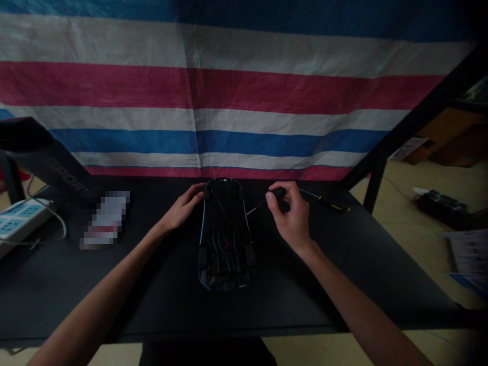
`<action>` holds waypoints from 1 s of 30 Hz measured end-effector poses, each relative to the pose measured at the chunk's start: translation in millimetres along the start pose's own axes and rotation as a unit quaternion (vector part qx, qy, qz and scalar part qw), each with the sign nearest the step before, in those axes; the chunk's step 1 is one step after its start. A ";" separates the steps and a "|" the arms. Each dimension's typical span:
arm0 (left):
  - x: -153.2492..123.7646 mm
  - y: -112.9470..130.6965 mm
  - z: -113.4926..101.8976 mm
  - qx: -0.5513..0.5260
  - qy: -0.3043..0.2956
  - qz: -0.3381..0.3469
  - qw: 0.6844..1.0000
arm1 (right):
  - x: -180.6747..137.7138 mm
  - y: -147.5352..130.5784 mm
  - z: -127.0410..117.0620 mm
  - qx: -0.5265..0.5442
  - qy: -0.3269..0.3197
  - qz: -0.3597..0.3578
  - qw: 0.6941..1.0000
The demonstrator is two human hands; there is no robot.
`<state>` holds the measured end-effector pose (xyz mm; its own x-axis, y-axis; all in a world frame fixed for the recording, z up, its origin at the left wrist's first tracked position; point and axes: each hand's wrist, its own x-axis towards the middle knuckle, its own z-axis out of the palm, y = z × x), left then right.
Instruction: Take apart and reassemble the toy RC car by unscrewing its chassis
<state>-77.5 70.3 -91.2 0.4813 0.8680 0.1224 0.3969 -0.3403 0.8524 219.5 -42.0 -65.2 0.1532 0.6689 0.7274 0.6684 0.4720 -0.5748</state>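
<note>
A black toy car (224,239) with thin blue edging lies on the dark table (152,300), its underside up, in the middle. My left hand (182,209) rests on the car's far left corner, fingers curled against it. My right hand (288,216) is closed around the black handle of a small screwdriver (263,202). The thin shaft points down-left towards the car's right edge. A second screwdriver (328,202) with a yellow-marked handle lies on the table just behind my right hand.
A striped red, white and blue tarp (229,91) hangs behind the table. At the left are a white power strip (19,221), a black stand (57,162) and a blurred card (107,219). The floor at the right holds boxes and clutter (442,206).
</note>
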 end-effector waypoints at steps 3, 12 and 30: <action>-0.8 3.2 -0.1 -0.009 0.001 -0.007 1.000 | -3.5 -8.6 0.3 0.003 -0.008 -0.030 1.000; -1.8 3.6 1.2 -0.039 -0.028 -0.013 0.999 | -3.6 -12.1 -1.4 -0.034 -0.014 -0.078 0.996; 0.2 -4.6 1.3 -0.022 -0.032 -0.001 0.999 | -1.7 -11.9 -2.2 -0.040 -0.022 -0.085 0.995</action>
<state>-78.2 71.6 -95.7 0.5293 0.8438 0.0888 0.3636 -0.3202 0.8748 212.9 -50.1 -58.8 0.0032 0.6085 0.7935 0.7375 0.5345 -0.4128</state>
